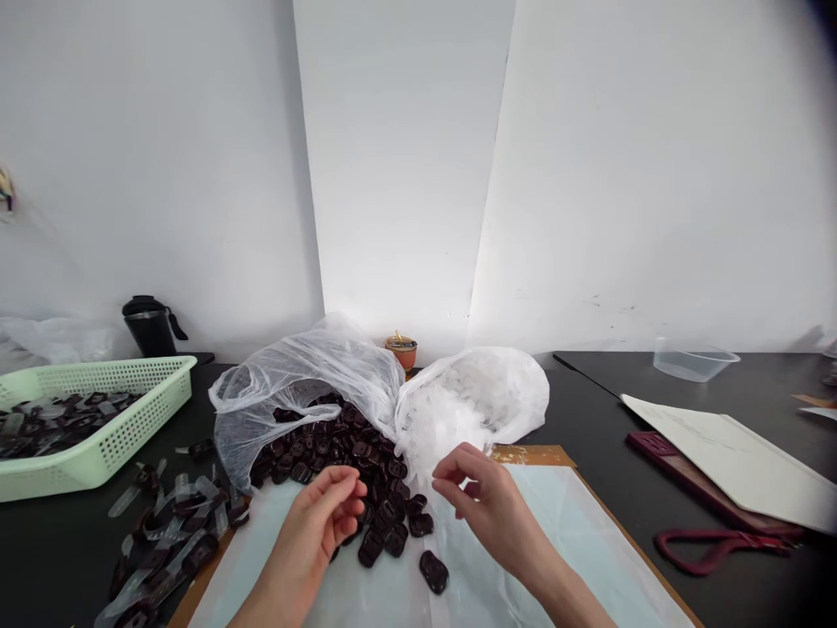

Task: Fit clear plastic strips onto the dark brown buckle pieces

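Note:
Dark brown plastic pieces (387,515) spill from a clear plastic bag (307,358) onto a pale sheet (366,597). My left hand (320,523) is over the left part of this pile, its fingers curled and the thumb near the index finger; whatever it may hold is too small to name. To the right, my right hand (480,501) is bent in a pinch in front of a second bag (516,392) of translucent white strips (445,427). What lies between its fingertips cannot be made out. One brown piece (433,571) lies apart between the hands.
A green basket (108,449) of brown and clear pieces stands left, with joined pieces (170,541) heaped before it. Behind are a black tumbler (150,327) and small orange pot (401,351). Right lie a notebook (738,453), dark red scissors (712,548) and a clear tub (693,360).

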Tool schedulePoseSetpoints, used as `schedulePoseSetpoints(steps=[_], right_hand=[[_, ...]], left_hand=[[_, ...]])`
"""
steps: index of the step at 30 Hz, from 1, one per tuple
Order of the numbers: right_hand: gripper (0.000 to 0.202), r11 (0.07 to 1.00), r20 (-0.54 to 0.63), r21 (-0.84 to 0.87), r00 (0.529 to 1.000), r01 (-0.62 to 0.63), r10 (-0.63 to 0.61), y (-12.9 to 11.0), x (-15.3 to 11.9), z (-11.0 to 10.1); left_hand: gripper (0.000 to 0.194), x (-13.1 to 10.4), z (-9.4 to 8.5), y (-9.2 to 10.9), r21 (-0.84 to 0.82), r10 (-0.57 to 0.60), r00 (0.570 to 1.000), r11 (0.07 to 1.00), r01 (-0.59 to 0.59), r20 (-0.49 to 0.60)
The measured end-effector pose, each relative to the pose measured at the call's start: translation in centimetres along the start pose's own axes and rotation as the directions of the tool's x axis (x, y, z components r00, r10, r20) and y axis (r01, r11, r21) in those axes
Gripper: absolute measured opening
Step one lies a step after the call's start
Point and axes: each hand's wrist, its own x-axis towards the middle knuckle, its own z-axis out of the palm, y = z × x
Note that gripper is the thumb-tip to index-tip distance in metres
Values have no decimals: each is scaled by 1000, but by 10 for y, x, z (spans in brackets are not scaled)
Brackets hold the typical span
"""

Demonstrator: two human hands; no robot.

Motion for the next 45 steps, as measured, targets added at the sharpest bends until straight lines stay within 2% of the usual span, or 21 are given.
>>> schedulePoseSetpoints(steps=[3, 5, 7, 10, 12, 14, 17, 20, 22, 25, 27, 30, 32, 33, 37, 39, 40, 42, 45], right_hand=[[14, 918, 9, 396, 1000, -22, 20, -6, -1, 4], [15, 820, 84, 569, 996, -59, 14, -13, -4, 8], [15, 738, 186, 664, 983, -120, -8, -20, -8, 12], [16, 684, 286, 711, 956, -163, -69, -26, -13, 19], [17, 689, 325, 700, 943, -189, -72, -27, -14, 23], [19, 735, 336, 645, 942, -211, -24, -25, -13, 26], [22, 851, 267, 475, 958, -225, 104, -22, -12, 31], [26, 935, 209, 265, 961, -234, 181, -20, -15, 39], [28, 971, 183, 141, 969, -192, 166, -19, -17, 45], [19, 996, 141, 30, 987, -82, 77, -16, -19, 52], [17, 999, 127, 14, 991, -33, 31, -13, -20, 53], [15, 999, 102, 40, 995, -24, 20, -10, -19, 50], [11, 997, 77, 75, 997, -27, 21, -9, -18, 46], [11, 996, 68, 90, 997, -26, 20, -9, -17, 45], [13, 995, 64, 97, 998, -31, 25, -6, -15, 41], [16, 997, 55, 71, 998, -13, 9, -5, -15, 42], [17, 998, 49, 57, 999, -6, 3, -4, -14, 42], [17, 999, 41, 36, 999, -15, 14, -4, -14, 43], [13, 997, 60, 36, 996, -69, 67, -5, -15, 42]], left_hand=[[11, -8, 8, -9, 169, -143, 981, 978, 120, 133], [20, -10, 10, -14, 199, -218, 960, 963, 181, 178], [28, -10, 10, -18, 167, -237, 949, 965, 204, 210], [26, -7, 6, -18, 117, -167, 960, 983, 143, 226], [21, -4, 3, -15, 130, -114, 972, 988, 89, 206], [20, -2, 2, -12, 194, -79, 980, 980, 42, 182], [21, -1, 2, -11, 332, 11, 987, 941, -65, 162], [18, -4, 5, -12, 430, 103, 975, 885, -179, 195], [15, -7, 6, -13, 478, 140, 967, 848, -229, 215], [15, -9, 7, -11, 507, 169, 960, 821, -261, 222], [15, -9, 8, -8, 505, 159, 959, 823, -260, 235], [13, -6, 6, -3, 533, 142, 957, 806, -259, 251], [11, -5, 3, -1, 612, 148, 954, 739, -282, 261], [13, -5, 2, -1, 674, 167, 949, 673, -307, 266], [15, -7, -3, -7, 890, 232, 912, 236, -391, 340], [18, -9, -3, -12, 908, 224, 895, 83, -411, 385], [18, -10, -4, -14, 907, 218, 890, 47, -420, 401], [14, -11, -4, -16, 904, 208, 890, 51, -424, 405], [15, -10, -5, -14, 900, 196, 909, 169, -402, 369]])
